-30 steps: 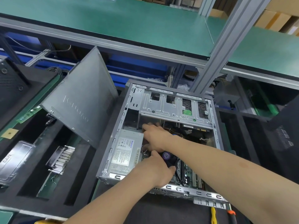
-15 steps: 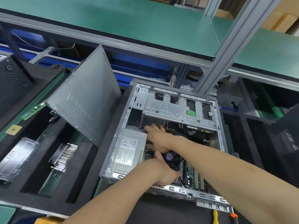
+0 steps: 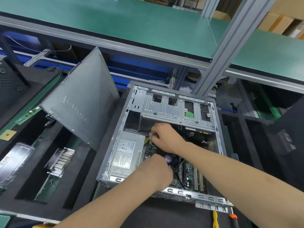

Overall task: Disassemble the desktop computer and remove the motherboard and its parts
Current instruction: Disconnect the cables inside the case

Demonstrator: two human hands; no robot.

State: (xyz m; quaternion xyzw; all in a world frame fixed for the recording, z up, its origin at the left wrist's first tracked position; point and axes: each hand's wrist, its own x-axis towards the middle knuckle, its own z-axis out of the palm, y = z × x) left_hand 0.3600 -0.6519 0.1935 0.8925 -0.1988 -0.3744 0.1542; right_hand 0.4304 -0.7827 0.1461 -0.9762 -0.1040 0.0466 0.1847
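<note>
Head view puts the desktop computer case in front of you, lying open on its side on the black mat near the middle of the counter's near edge. The motherboard sits on the case floor in its near right part, with long slots running toward you. A black fan with a purple label stands on the board, between your two hands.

Your right grip reaches deep into the case, just past the far corner of the power supply. Its fingers are curled, pinching a thin pale cable. Your left grip is turned knuckles-up over the board, just beside the fan, fingers bent downward. Whether it holds anything you cannot tell, since the fingertips are hidden.

At the case's far end the grey drive cage spans its width. Left of the case, the side panel leans tilted, its lower edge on the mat. Farther toward the counter's left edge, a finned heatsink lies in a foam recess. A green memory stick lies beyond it. At the near right edge, a yellow tool handle and an orange-collared one lie side by side.
</note>
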